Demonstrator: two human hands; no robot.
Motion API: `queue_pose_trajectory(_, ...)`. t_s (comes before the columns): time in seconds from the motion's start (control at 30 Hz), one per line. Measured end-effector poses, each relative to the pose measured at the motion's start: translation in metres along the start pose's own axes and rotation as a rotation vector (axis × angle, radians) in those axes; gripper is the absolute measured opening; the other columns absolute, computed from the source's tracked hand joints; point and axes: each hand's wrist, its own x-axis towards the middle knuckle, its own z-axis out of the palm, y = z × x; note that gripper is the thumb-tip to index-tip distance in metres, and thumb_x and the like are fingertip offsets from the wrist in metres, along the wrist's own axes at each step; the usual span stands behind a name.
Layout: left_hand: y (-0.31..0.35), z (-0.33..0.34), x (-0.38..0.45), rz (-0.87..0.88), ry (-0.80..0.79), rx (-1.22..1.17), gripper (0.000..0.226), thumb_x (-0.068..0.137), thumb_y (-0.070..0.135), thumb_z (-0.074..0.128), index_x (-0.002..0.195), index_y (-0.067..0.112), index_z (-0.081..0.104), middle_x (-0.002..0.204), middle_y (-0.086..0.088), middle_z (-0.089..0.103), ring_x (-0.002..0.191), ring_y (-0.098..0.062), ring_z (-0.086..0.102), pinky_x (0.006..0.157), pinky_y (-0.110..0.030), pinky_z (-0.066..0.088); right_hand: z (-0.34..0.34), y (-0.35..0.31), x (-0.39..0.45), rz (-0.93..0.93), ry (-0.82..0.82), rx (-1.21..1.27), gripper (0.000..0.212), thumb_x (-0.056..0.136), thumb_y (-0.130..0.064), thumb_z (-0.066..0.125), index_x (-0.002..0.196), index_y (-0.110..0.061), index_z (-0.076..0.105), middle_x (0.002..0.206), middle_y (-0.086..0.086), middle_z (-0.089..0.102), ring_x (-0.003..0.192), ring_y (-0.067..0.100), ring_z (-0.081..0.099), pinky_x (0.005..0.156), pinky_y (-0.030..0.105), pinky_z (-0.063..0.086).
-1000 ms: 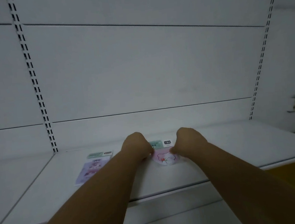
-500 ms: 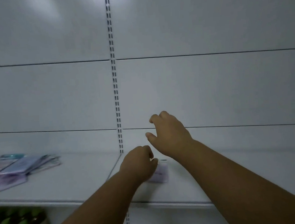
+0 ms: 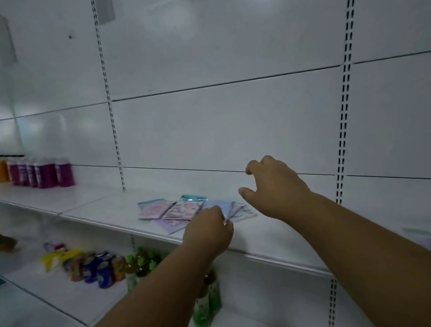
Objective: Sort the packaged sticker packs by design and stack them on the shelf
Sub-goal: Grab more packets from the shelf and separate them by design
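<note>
Under the left hand [image 3: 209, 231], at the shelf [image 3: 274, 238] front: loose sticker packs [image 3: 184, 211], fanned and overlapping, now in reach, unlike a second ago, when both fists pressed one pink pack on a bare stretch. Left fingers curled at the near edge of the spread, apparently pinching a pack; hard to confirm. Right hand [image 3: 275, 184] hovering just beyond, fingers loosely bent, holding nothing. Next pick likely beginning. Purple bottles [image 3: 42, 173] well left of the fingers; cans [image 3: 96, 269] below. Nothing blocking the reach.

Carrying a loose pile of sticker packs [image 3: 184, 211] mid-way along the white shelf [image 3: 266, 236], purple bottles [image 3: 42, 173] standing at its far-left end.
</note>
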Motion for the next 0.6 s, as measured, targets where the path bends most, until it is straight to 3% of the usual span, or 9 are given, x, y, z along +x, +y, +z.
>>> queue_pose_trajectory(0.2,-0.021,0.020,0.068,-0.168,-0.017,0.058,0.061,0.089,0.058,0.044,0.127,0.010,0.050,0.128,-0.012,0.059,0.116,-0.030,0.057,0.095,-0.037,0.046,0.031,-0.004,0.031,0.026,-0.042,-0.042,0.047,0.089,-0.047,0.055,0.126,-0.018,0.052,0.121,0.008,0.053,0.111,0.027,0.052,0.091,0.040,0.048)
queue_pose_trajectory(0.37,-0.013,0.039,0.110,-0.214,-0.131,0.179,0.082,0.075,0.074,0.044,0.128,0.012,0.050,0.126,-0.010,0.060,0.117,-0.029,0.056,0.092,-0.036,0.044,0.054,0.010,0.065,0.024,-0.046,-0.016,0.046,0.089,-0.047,0.055,0.125,-0.018,0.053,0.121,0.008,0.053,0.110,0.027,0.052,0.090,0.040,0.048)
queue_pose_trajectory(0.47,-0.014,0.044,0.124,-0.241,-0.237,0.214,0.087,0.069,0.074,0.050,0.132,0.013,0.048,0.128,-0.009,0.061,0.117,-0.032,0.056,0.093,-0.038,0.044,0.068,0.015,0.082,0.036,-0.074,0.022,0.047,0.089,-0.047,0.055,0.125,-0.017,0.053,0.122,0.009,0.054,0.109,0.027,0.053,0.090,0.040,0.049)
queue_pose_trajectory(0.6,-0.027,0.041,0.139,-0.233,-0.176,0.149,0.088,0.065,0.059,0.067,0.134,0.012,0.037,0.132,-0.012,0.049,0.125,-0.032,0.050,0.100,-0.040,0.043,0.085,0.020,0.099,0.057,-0.096,0.052,0.046,0.088,-0.046,0.057,0.123,-0.017,0.055,0.121,0.009,0.054,0.108,0.029,0.055,0.090,0.041,0.049)
